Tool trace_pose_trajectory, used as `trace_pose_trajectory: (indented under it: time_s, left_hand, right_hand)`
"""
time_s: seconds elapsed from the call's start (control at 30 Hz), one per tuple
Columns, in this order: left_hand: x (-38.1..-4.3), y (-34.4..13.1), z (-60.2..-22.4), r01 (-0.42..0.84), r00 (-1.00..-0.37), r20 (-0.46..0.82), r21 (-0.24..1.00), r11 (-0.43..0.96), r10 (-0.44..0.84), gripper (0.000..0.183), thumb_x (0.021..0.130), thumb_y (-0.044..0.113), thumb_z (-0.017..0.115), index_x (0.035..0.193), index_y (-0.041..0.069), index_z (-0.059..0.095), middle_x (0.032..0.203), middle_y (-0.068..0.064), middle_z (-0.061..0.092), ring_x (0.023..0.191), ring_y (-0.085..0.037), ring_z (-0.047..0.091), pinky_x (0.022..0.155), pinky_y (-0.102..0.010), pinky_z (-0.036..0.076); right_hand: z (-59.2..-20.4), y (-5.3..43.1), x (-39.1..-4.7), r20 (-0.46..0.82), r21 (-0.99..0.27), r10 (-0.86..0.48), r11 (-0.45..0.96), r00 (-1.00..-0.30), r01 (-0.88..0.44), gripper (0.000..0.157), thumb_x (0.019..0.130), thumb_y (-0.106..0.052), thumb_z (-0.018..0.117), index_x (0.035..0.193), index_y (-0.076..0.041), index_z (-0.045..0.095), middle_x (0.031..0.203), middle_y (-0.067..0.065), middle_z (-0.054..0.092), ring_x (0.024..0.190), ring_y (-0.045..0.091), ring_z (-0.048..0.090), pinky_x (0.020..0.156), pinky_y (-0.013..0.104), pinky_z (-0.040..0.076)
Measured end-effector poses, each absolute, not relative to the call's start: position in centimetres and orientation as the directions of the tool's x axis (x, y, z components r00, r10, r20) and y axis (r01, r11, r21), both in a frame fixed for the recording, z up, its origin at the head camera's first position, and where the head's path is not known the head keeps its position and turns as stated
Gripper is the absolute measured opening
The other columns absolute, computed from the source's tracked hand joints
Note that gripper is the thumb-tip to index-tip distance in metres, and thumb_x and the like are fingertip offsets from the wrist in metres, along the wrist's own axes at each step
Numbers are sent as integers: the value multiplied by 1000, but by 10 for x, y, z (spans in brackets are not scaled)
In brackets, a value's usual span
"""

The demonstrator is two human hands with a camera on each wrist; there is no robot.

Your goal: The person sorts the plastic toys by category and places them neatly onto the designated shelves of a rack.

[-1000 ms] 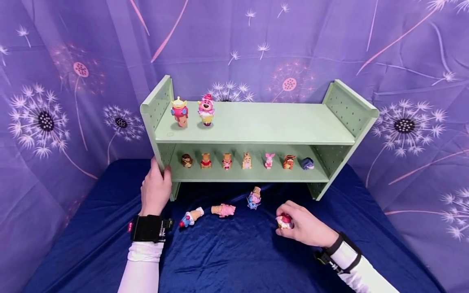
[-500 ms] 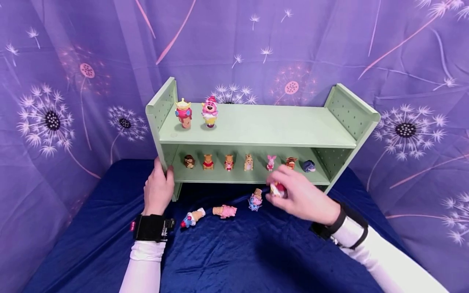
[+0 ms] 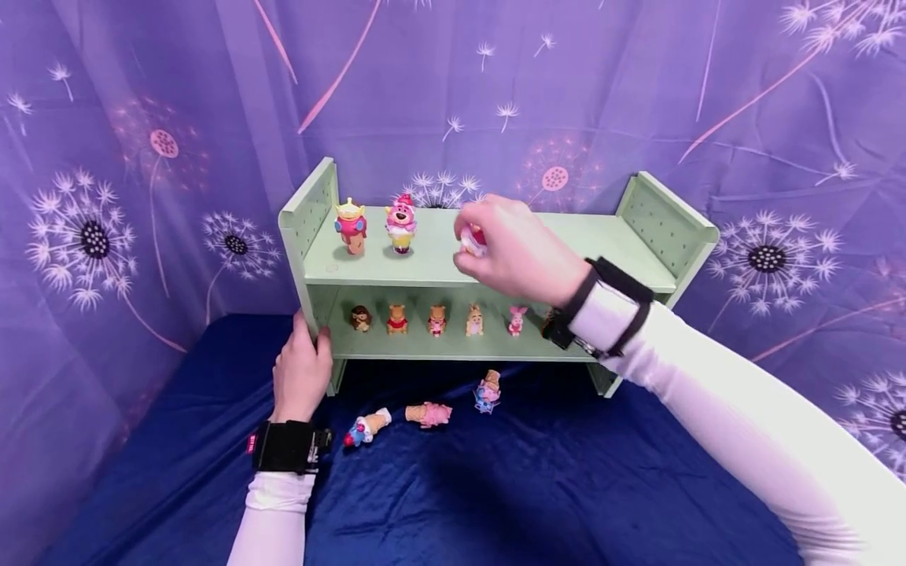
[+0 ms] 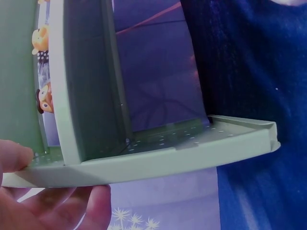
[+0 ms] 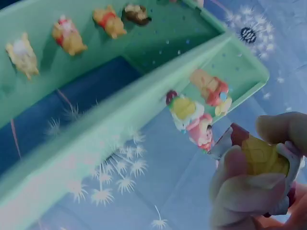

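Observation:
My left hand (image 3: pixel 300 377) grips the left side panel of a pale green two-tier shelf (image 3: pixel 453 281), thumb on one face and fingers on the other in the left wrist view. Over the upper tier, right of the middle of its left half, my right hand (image 3: pixel 520 251) pinches a small ice-cream figurine (image 5: pixel 264 154) with a yellow cup; red and white parts show between the fingers. To its left on that tier stand a pink bear figurine (image 3: pixel 401 226) and a three-eyed alien figurine (image 3: pixel 350 226), both upright.
A row of small figurines, including an owl (image 3: pixel 360 318) and a piglet (image 3: pixel 517 321), lines the lower tier; my right wrist covers its right end. On the blue cloth (image 3: pixel 396 511) lie a blue-topped cone figurine (image 3: pixel 368 427), a pink one (image 3: pixel 428 414) and a blue-pink one (image 3: pixel 487 391).
My right hand has lifted the ice-cream figurine off the cloth and carried it up and leftward over the upper tier. My left hand keeps its grip on the panel.

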State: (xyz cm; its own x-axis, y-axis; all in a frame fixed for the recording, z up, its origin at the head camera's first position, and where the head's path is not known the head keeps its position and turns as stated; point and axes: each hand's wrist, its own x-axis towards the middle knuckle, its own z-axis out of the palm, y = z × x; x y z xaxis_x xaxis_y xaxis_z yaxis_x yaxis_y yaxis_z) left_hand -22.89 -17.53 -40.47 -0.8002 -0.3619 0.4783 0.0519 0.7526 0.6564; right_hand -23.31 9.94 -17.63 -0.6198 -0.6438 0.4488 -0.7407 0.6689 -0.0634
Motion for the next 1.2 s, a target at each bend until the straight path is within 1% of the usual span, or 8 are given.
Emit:
trace_pose_trajectory:
  time_s: [0.17, 0.33, 0.47, 0.63, 0.77, 0.87, 1.1, 1.2]
  left_hand:
    - [-229, -178, -404, 50, -806, 474, 651, 757, -354, 43, 91, 35, 40, 129, 16, 35, 102, -20, 57, 80, -45, 54, 56, -56, 34]
    - [-231, -177, -403, 56, -806, 476, 652, 756, -351, 44, 91, 35, 40, 130, 16, 34, 102, -20, 57, 81, -45, 54, 57, -56, 34]
    - [-230, -178, -403, 49, -803, 474, 657, 753, -362, 46, 91, 35, 40, 132, 18, 32, 103, -21, 57, 81, -46, 54, 58, -56, 34]
    - [-229, -179, -403, 48, -810, 465, 660, 750, -357, 44, 91, 35, 39, 131, 17, 33, 105, -19, 57, 82, -45, 54, 58, -56, 34]
    - [-229, -179, -402, 42, -812, 460, 660, 750, -360, 44, 91, 37, 39, 130, 18, 33, 105, -19, 57, 82, -46, 54, 58, -56, 34]
    - [-230, -179, -401, 40, -811, 461, 658, 752, -360, 45, 91, 36, 39, 131, 17, 33, 104, -21, 57, 82, -46, 54, 59, -57, 34]
    - [-230, -179, -400, 56, -812, 468, 658, 751, -350, 45, 91, 35, 40, 131, 16, 33, 103, -22, 57, 81, -46, 54, 57, -56, 34]
    - [-229, -179, -402, 47, -818, 455, 664, 746, -352, 46, 91, 36, 39, 132, 17, 32, 104, -23, 56, 81, -46, 54, 58, -56, 34]
  right_hand:
    - [-158, 76, -252, 443, -97, -540, 765, -716, -637, 9, 75, -21, 56, 74, -13, 51, 69, 2, 48, 62, 16, 43, 53, 29, 35]
    - [-155, 62, -271, 422, -126, -424, 848, -801, -515, 13, 73, -21, 52, 69, -11, 45, 65, 3, 41, 59, 18, 43, 53, 32, 34]
    - [-160, 49, -284, 385, -124, -367, 889, -847, -442, 16, 74, -23, 50, 67, -11, 41, 64, 3, 40, 62, 22, 47, 57, 35, 38]
    - [-168, 41, -296, 297, -146, -288, 928, -910, -341, 18, 75, -26, 50, 68, -12, 41, 70, 5, 46, 70, 25, 53, 62, 37, 42]
    - [-171, 39, -303, 239, -156, -250, 944, -938, -291, 14, 75, -26, 50, 73, -13, 49, 79, 7, 54, 78, 27, 56, 66, 38, 44]
    - [-171, 38, -307, 216, -145, -229, 954, -949, -263, 17, 75, -28, 51, 80, -12, 54, 88, 9, 57, 84, 29, 57, 69, 38, 45]
    - [-177, 34, -313, 200, -122, -194, 968, -960, -221, 20, 77, -28, 51, 88, -11, 54, 95, 10, 56, 88, 29, 56, 70, 38, 44]
    - [-182, 31, -315, 176, -97, -197, 972, -965, -216, 25, 78, -30, 51, 95, -10, 55, 100, 10, 55, 91, 30, 55, 72, 39, 43]
